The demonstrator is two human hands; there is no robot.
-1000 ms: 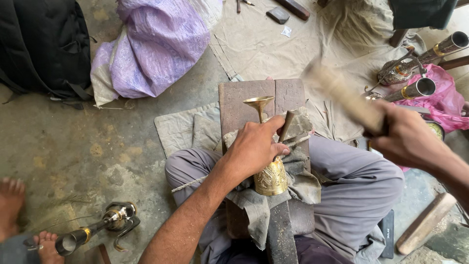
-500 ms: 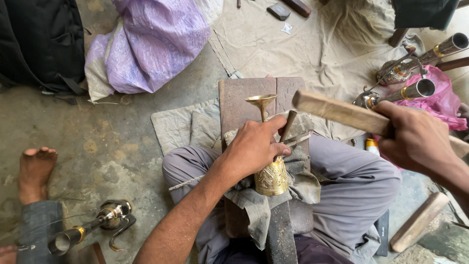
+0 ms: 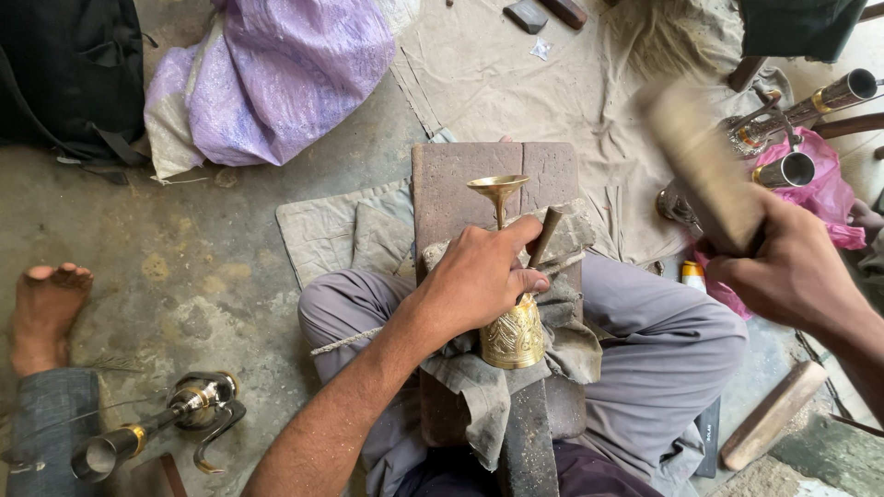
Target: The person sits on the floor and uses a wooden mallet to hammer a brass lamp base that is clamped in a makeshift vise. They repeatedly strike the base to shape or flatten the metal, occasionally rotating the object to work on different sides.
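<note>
A brass goblet point(image 3: 512, 333) with an engraved bowl lies on a grey rag point(image 3: 479, 387) over a wooden block point(image 3: 451, 184) between my crossed legs, its flared foot pointing away from me. My left hand point(image 3: 479, 281) presses down on the goblet's stem and pinches a thin metal punch point(image 3: 545, 235) upright against it. My right hand point(image 3: 796, 271) is raised at the right, gripping a wooden mallet point(image 3: 704, 166) that is blurred with motion.
Another person's bare foot point(image 3: 46, 308) rests at the left, beside a metal pipe fitting point(image 3: 157, 428). A purple sack point(image 3: 285, 74) and a black bag point(image 3: 64, 74) lie at the far left. Metal tubes point(image 3: 810, 101) and a pink bag point(image 3: 824, 193) sit at the right. A wooden stick point(image 3: 772, 414) lies near my right knee.
The mallet has swung down toward the punch and back up to the right. My left hand has stayed on the goblet. The other person's foot shifted at the left.
</note>
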